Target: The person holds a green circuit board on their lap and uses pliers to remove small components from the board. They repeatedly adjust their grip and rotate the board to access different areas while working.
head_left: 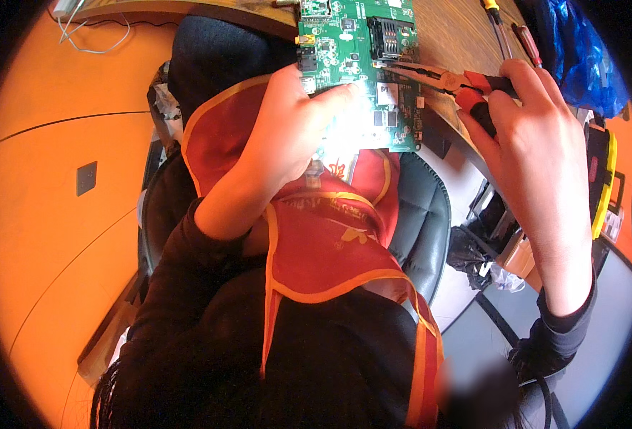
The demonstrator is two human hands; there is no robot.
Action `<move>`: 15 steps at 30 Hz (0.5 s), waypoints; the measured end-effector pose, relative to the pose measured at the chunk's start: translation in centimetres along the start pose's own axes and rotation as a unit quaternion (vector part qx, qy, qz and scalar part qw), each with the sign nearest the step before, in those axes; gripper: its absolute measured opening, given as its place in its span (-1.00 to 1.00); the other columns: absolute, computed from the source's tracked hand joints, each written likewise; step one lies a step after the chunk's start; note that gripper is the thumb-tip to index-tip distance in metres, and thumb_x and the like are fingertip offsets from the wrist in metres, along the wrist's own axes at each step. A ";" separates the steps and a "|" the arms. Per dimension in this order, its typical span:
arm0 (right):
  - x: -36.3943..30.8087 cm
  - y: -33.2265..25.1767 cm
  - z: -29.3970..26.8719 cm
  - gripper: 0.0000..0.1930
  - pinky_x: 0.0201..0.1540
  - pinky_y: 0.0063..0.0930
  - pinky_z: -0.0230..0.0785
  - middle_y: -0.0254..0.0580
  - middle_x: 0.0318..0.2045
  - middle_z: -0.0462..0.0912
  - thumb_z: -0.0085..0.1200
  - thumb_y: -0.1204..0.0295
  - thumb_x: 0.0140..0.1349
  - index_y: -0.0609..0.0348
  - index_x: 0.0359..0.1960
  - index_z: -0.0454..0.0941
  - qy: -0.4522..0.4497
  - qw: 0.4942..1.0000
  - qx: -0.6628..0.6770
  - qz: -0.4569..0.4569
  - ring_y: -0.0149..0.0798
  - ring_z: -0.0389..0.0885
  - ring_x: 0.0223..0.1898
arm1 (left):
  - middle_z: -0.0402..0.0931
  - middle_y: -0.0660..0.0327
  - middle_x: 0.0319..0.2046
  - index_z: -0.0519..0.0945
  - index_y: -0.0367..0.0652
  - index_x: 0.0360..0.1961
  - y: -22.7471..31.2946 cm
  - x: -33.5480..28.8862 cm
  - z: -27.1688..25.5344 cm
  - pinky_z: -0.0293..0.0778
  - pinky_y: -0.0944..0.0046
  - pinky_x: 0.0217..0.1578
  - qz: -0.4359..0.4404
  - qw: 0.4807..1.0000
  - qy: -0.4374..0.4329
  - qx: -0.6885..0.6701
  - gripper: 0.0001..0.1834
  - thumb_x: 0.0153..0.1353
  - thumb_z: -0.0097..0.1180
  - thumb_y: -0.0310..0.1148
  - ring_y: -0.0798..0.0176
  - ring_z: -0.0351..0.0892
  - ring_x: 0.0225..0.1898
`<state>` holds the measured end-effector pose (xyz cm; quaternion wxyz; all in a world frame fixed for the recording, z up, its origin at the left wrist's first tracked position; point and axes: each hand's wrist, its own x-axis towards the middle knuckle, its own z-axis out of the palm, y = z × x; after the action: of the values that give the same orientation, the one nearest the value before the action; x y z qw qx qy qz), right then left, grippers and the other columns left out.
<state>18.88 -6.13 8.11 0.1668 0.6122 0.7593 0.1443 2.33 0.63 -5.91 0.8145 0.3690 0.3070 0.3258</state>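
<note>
A green circuit board (334,53) is held up at the table's near edge, its lower part washed out by bright glare. My left hand (291,125) grips its left side, the thumb lying over the face of the board. In my right hand (526,118) is a pair of long-nose pliers (441,77) with red and black handles. Their slim jaws reach left over the board, with the tips at a small part just below the black card slot (389,37). Whether the tips pinch that part I cannot tell.
On the wooden table (459,32) lie a yellow-handled screwdriver (498,25) and a red-handled tool (526,43). A blue plastic bag (584,53) sits at the far right. A white cable (91,46) loops at the far left. Below is a dark chair seat (423,214).
</note>
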 end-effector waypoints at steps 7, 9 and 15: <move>0.4 -1.0 -0.7 -0.80 -0.36 -0.35 0.40 -0.18 -0.41 0.40 0.18 0.39 -0.08 0.28 -0.63 0.49 -0.021 0.999 0.016 0.029 -0.17 0.48 -0.33 | 0.56 0.18 -0.34 0.51 -0.31 -0.23 0.1 0.2 0.1 0.48 0.35 -0.30 -0.018 0.999 0.014 0.033 -0.80 0.07 0.03 -0.57 0.34 0.55 -0.37; 0.5 -0.8 -0.9 -0.79 -0.37 -0.38 0.41 -0.20 -0.39 0.40 0.19 0.37 -0.07 0.27 -0.65 0.48 -0.009 0.999 -0.006 0.031 -0.20 0.47 -0.30 | 0.56 0.18 -0.35 0.52 -0.31 -0.24 0.1 0.3 0.1 0.48 0.35 -0.31 -0.019 1.000 -0.001 0.013 -0.81 0.07 0.04 -0.57 0.33 0.55 -0.38; 0.6 -0.4 -0.1 -0.78 -0.38 -0.40 0.45 -0.22 -0.24 0.41 0.20 0.28 -0.06 0.15 -0.51 0.49 0.006 0.996 -0.083 0.032 -0.24 0.47 -0.20 | 0.57 0.16 -0.35 0.52 -0.32 -0.25 0.2 0.7 -0.2 0.49 0.34 -0.30 -0.014 0.999 -0.024 -0.030 -0.81 0.06 0.03 -0.59 0.33 0.56 -0.38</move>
<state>18.33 -5.61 8.01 0.2078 0.6195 0.7256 0.2157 2.50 1.32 -6.03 0.8369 0.3473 0.2826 0.3149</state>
